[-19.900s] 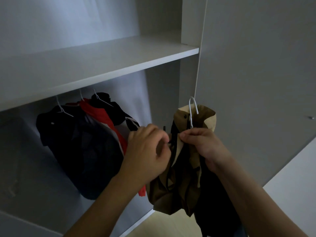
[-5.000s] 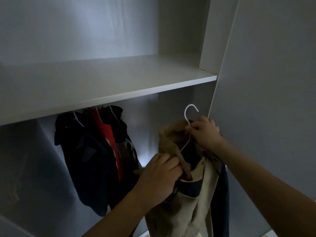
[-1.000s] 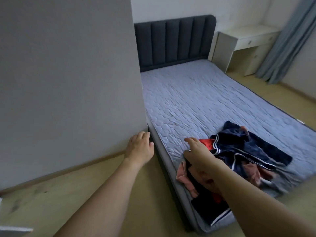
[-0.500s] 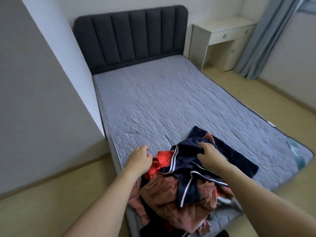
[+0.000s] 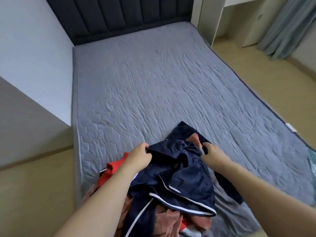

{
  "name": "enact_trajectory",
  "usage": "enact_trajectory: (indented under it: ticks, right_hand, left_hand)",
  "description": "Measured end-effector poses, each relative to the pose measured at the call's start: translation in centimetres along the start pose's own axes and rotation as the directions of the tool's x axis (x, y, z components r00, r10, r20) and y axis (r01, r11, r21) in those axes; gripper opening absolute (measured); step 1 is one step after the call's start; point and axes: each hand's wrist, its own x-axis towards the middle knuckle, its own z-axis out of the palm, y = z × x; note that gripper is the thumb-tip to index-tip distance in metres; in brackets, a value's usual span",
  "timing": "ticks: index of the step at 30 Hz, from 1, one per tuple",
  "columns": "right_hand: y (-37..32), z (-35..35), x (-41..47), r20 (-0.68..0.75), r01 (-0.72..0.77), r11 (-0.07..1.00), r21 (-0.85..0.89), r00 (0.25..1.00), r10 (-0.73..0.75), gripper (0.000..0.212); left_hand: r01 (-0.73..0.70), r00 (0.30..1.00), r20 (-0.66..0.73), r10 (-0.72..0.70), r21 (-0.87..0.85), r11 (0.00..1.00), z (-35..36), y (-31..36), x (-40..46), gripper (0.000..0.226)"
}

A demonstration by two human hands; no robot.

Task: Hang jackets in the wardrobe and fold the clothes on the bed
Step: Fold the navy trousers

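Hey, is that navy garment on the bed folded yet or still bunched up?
Bunched, not folded: the navy garment lies crumpled atop the pile, left hand and right hand gripping it.

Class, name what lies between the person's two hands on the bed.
In the head view, bunched navy garment spans from left hand to right hand; both pinch it.

A dark padded headboard (image 5: pixel 119 12) stands against the far wall. Right of it is a pale bedside unit (image 5: pixel 210 17), and grey-blue curtains (image 5: pixel 287 26) hang above the light wooden floor (image 5: pixel 34 194).
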Motion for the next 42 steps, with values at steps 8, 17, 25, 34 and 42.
enact_trajectory:
  ticks: [8,17,25,34,42]
  right_hand:
    - [9.0,16.8,10.8,0.411,0.144,0.957,-0.251,0.911,-0.029,0.126]
    - [11.2,12.8,8.7,0.247,0.316,0.942,-0.112,0.927,-0.281,0.006]
    - [4.2,-10.9,-1.6,0.073,0.025,0.677,0.736,0.991,-0.116,0.029]
    - [-2.8,-29.8,-16.9,-0.084,0.117,0.084,0.99,0.942,-0.324,0.031]
    - [-0.3,-43.0,-22.9,-0.419,0.555,0.172,0.814,0.767,-0.486,0.087]
  left_hand:
    - [0.304,0.952,-0.081,-0.295,0.138,0.943,15.8,-7.4,12.9,0.088]
    - [0.311,0.936,0.218,-0.277,-0.14,0.94,20.0,-3.5,7.2,0.027]
    - [0.128,0.992,0.048,-0.119,-0.386,0.914,10.7,8.6,-7.2,0.071]
    - [-0.161,0.928,0.179,0.326,-0.599,0.785,-1.2,27.6,-21.0,0.07]
    - [-0.394,0.902,-0.121,0.414,-0.622,0.677,-0.7,40.6,-28.6,0.083]
